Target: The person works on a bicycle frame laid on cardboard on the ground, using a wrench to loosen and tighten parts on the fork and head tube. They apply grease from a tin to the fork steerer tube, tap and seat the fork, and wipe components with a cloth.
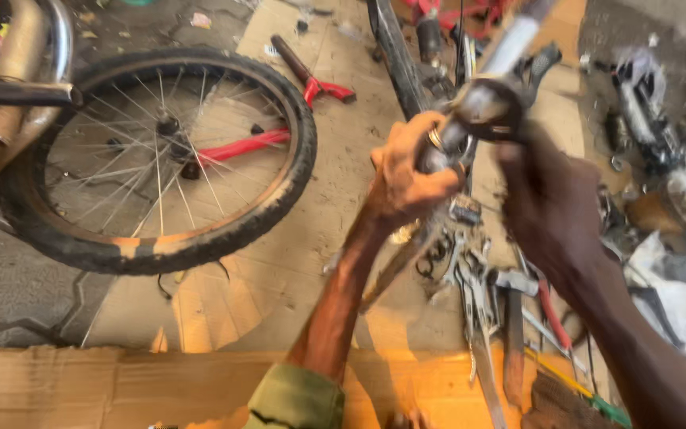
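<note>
Metal bicycle part (482, 95) between both hands (470, 171)

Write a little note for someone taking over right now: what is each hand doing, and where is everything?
Left hand: closed around a blurred metal bicycle part, raised above the floor.
Right hand: against the same part from the other side; its grip is unclear.
Bicycle wheel: on the floor to the left.
Pliers and other tools: scattered under the hands.
Done or left: cannot tell from this view.

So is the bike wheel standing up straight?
No, the bike wheel lies flat on the cardboard, left of both hands.
</note>
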